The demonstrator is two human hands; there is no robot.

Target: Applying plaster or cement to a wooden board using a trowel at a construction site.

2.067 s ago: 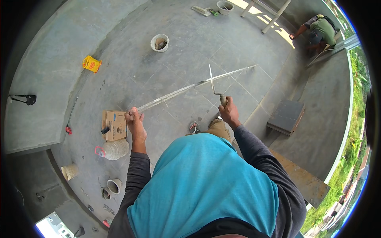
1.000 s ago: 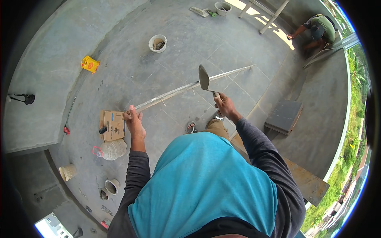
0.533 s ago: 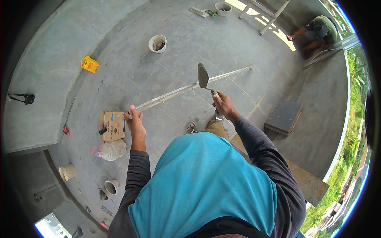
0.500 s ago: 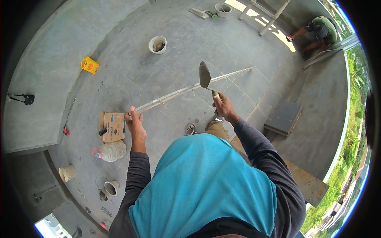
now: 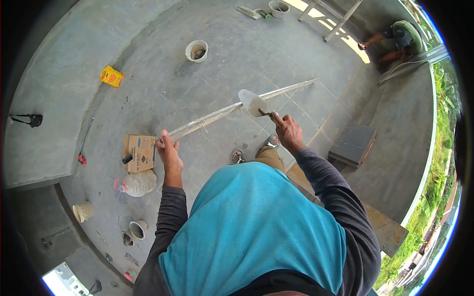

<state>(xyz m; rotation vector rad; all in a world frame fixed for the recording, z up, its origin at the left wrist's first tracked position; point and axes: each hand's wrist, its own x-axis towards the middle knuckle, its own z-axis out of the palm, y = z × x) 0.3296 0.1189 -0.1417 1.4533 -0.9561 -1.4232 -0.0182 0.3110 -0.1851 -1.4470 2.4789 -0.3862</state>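
My left hand (image 5: 170, 152) grips the near end of a long, pale straightedge bar (image 5: 207, 118), its thumb lying along the top. The bar slants away to the far right over the grey tiled floor. In my right hand (image 5: 288, 131) is the handle of a pointing trowel (image 5: 254, 103), fingers wrapped round it. The trowel's pale, leaf-shaped blade faces up and overlaps the middle of the bar in view; whether it touches the bar I cannot tell.
Left are a cardboard box (image 5: 139, 154), a large plastic bottle (image 5: 140, 183) and a yellow bag (image 5: 111, 77). A bucket (image 5: 196, 51) stands ahead. Stacked dark tiles (image 5: 353, 146) lie right, near a plank (image 5: 382, 229). Another person (image 5: 402, 39) crouches far right beside a wooden trestle (image 5: 338, 24).
My right hand has tipped the trowel from nearly upright to pointing left, its blade now lower and over the bar. My left hand keeps its hold on the bar.
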